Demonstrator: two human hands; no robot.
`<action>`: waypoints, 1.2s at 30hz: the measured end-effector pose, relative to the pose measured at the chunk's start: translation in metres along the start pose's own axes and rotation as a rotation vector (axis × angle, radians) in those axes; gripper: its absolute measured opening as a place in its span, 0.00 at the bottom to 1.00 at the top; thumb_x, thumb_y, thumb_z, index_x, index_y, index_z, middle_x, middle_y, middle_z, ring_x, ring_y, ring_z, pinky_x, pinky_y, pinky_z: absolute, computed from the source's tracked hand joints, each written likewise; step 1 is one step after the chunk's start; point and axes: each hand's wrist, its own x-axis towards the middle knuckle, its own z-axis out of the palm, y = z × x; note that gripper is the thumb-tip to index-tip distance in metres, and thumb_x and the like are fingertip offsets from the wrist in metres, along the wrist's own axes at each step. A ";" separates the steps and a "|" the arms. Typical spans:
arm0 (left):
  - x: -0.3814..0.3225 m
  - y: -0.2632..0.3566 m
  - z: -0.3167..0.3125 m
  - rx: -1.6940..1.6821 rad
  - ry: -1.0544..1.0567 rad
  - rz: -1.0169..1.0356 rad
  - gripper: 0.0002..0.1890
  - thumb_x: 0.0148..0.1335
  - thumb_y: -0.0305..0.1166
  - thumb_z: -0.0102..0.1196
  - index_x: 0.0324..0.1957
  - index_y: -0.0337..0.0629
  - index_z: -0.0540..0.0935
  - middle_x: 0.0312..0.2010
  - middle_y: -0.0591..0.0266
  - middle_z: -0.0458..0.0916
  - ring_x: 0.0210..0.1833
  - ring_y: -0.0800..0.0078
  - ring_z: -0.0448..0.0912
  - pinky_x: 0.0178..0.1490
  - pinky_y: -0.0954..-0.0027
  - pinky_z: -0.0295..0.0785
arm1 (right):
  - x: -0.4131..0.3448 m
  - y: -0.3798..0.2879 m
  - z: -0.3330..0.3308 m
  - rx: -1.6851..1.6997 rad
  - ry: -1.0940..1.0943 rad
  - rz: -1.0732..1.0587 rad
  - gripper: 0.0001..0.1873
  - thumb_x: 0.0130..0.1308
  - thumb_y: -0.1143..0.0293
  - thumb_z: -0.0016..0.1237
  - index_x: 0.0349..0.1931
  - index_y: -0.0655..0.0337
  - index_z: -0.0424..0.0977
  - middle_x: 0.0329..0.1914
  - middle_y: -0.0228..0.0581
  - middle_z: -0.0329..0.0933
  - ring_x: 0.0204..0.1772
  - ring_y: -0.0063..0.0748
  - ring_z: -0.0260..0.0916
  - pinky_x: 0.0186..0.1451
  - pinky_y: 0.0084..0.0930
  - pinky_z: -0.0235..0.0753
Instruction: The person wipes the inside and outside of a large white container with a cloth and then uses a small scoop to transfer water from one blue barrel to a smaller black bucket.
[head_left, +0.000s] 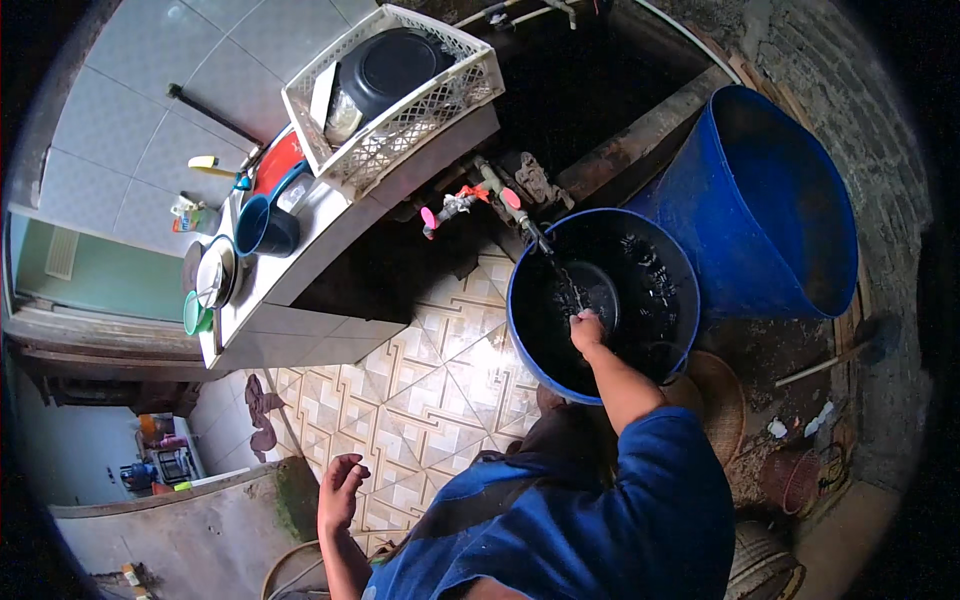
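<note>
My right hand reaches into a large blue plastic bucket, under water that runs from a tap with a pink handle. Its fingers look curled; whether they hold something is too small to tell. Beneath the stream, a dark round basin or lid shows inside the bucket. My left hand hangs over the tiled floor, fingers bent and apart, holding nothing. A second tap with a pink handle is left of the running one.
A white plastic crate with a black basin stands on the tiled counter, beside a dark blue dipper and stacked plates. A tall blue barrel leans right of the bucket. A concrete ledge is at lower left.
</note>
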 end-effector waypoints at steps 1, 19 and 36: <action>0.001 -0.005 -0.003 -0.012 0.001 0.003 0.13 0.60 0.31 0.50 0.45 0.37 0.72 0.32 0.66 0.76 0.37 0.78 0.73 0.42 0.76 0.64 | -0.002 -0.007 -0.002 -0.008 0.005 -0.009 0.18 0.59 0.60 0.45 0.44 0.62 0.72 0.39 0.57 0.74 0.47 0.54 0.71 0.52 0.38 0.69; 0.014 -0.011 -0.015 -0.105 0.006 0.103 0.12 0.60 0.29 0.50 0.44 0.36 0.72 0.31 0.67 0.74 0.35 0.79 0.71 0.40 0.77 0.64 | -0.061 -0.093 -0.147 0.504 -0.141 0.252 0.16 0.60 0.58 0.47 0.37 0.63 0.71 0.23 0.34 0.66 0.28 0.27 0.60 0.27 0.35 0.61; 0.037 -0.006 -0.003 -0.071 -0.099 0.205 0.12 0.61 0.34 0.49 0.44 0.39 0.72 0.30 0.68 0.75 0.35 0.77 0.73 0.40 0.75 0.64 | -0.188 -0.166 -0.265 0.868 -0.050 -0.266 0.15 0.63 0.57 0.46 0.22 0.56 0.67 0.16 0.19 0.53 0.18 0.10 0.47 0.19 0.11 0.52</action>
